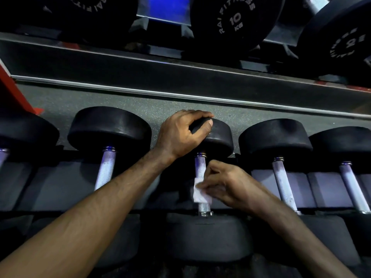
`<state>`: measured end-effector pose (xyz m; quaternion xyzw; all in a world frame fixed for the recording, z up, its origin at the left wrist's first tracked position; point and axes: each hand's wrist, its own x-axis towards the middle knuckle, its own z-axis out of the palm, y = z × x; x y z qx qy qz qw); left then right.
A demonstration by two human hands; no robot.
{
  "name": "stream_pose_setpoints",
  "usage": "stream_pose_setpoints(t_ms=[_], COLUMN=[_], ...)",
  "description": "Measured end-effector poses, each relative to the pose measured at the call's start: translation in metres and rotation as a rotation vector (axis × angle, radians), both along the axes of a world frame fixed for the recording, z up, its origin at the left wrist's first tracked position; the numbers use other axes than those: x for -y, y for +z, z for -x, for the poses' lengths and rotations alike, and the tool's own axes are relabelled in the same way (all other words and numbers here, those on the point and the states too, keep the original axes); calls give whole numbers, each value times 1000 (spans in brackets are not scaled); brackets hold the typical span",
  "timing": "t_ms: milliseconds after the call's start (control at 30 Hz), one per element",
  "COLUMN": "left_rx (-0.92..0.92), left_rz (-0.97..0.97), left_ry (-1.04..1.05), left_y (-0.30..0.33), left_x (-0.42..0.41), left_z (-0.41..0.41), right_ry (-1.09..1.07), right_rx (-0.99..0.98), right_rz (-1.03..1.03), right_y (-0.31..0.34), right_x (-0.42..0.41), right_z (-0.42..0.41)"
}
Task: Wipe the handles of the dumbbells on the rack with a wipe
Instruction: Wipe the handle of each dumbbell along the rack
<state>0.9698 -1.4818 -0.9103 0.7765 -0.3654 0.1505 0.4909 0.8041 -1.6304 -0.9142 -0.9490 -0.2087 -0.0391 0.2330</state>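
On the near rack, the right hand pinches a wipe around the middle dumbbell's handle, the left hand gripping its far head, neighbouring handles seemingly still to do.

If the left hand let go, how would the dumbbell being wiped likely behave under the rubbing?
The dumbbell would probably roll a little: its heads look round. Likely heavy, so it resists the wipe. The left hand gripping its far head suggests steadying.

A black metal dumbbell rack with a steel-edged upper shelf carries round black rubber dumbbells with knurled silver handles, side by side in dark cradles on its lower tier. Larger black dumbbells marked 10 kg sit on the shelf above.
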Motion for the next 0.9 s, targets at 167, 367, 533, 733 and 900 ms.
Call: stream_pose_setpoints(t_ms=[167, 367, 533, 733, 900], left_rx=[8, 17, 27, 283, 69], left_rz=[-5, -67, -196, -377, -398], left_ry=[-6, -1, -36, 111, 278], left_y=[1, 5, 12, 48, 49], left_x=[0, -3, -13, -86, -160], left_z=[1, 2, 3, -21, -44], right_ry=[-40, -111, -279, -406, -378], right_rx=[-82, -114, -125, -117, -105], right_rz=[-79, -113, -316, -513, -729], right_y=[-1, -7, -16, -12, 14], right_x=[1, 2, -3, 5, -19], right_z=[2, 8, 5, 4, 2])
